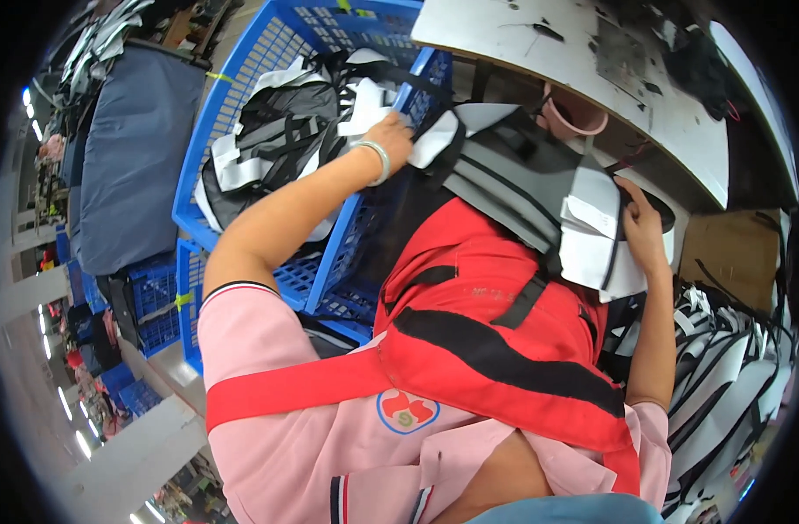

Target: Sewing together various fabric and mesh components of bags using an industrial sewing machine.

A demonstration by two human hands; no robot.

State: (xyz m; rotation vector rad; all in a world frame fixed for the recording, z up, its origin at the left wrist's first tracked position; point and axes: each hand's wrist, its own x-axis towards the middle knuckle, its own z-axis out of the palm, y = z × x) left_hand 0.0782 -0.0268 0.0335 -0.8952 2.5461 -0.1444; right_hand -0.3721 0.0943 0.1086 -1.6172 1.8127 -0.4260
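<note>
A grey, black and white sewn fabric piece [513, 170] with straps lies across my lap, over the red apron [469, 262]. At its right edge, my right hand [646, 227] is closed on the white panel, the fingers partly hidden behind it. My left hand [389, 144], wearing a bangle at the wrist, is at the rim of the blue plastic crate [334, 253]. Its fingers are curled, and what they hold is hidden. Similar fabric pieces [286, 122] are heaped in the crate beside that hand.
A white worktable [679, 131] with dark scraps stands ahead, with a pink bin [574, 113] under its edge. More grey and white pieces [722, 375] hang in a pile at the right. A dark grey covered stack [137, 157] stands left of the crate.
</note>
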